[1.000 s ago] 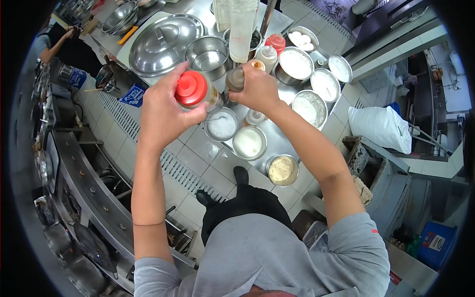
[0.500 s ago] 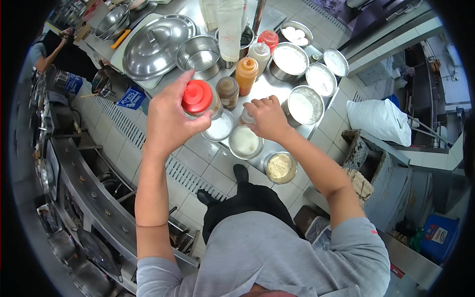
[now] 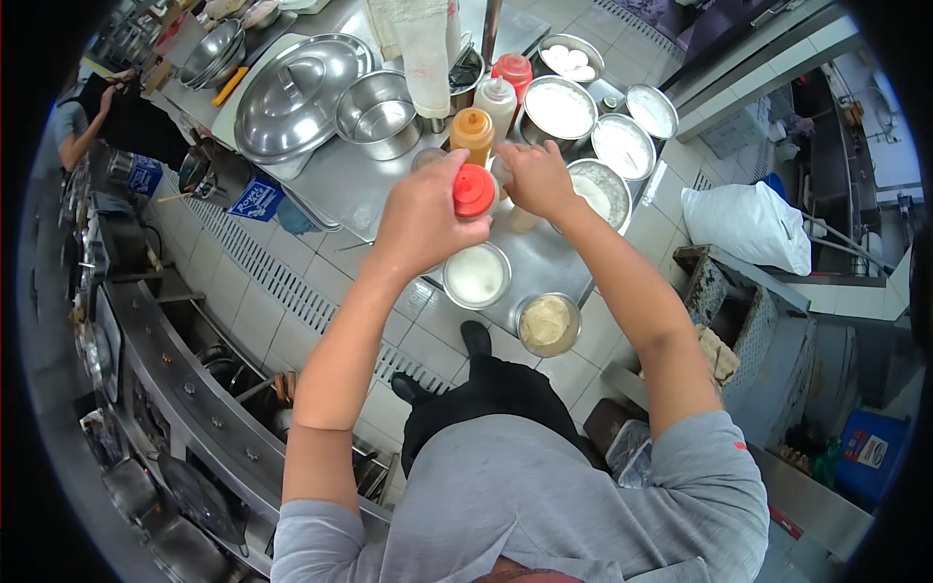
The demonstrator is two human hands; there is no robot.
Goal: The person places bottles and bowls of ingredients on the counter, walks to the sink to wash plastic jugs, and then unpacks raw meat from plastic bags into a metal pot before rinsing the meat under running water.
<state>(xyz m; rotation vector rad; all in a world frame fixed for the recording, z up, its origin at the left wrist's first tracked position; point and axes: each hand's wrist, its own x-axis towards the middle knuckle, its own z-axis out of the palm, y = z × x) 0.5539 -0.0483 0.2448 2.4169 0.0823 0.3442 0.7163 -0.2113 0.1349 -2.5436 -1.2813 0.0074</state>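
My left hand (image 3: pixel 420 216) is wrapped round a bottle with a red cap (image 3: pixel 474 190), above the steel table. Beside it, my right hand (image 3: pixel 537 178) has its fingers at the top of a pale bottle (image 3: pixel 525 221), whose upper part they partly hide. An orange bottle (image 3: pixel 471 135) and a white-capped bottle (image 3: pixel 496 105) stand just beyond my hands, with a red squeeze bottle (image 3: pixel 512 75) behind. Nearer my body are a bowl of white powder (image 3: pixel 476 276) and a bowl of yellowish powder (image 3: pixel 548 324).
A large domed lid (image 3: pixel 303 97) and a steel pot (image 3: pixel 379 114) lie to the left. Several containers of white powder and a bowl of eggs (image 3: pixel 570 60) line the right side. Another person (image 3: pixel 86 126) stands at far left. A white sack (image 3: pixel 746 225) is at right.
My left hand has moved right with the red-capped bottle, towards my right hand. My right hand has moved slightly up and right, and the pale bottle shows further right.
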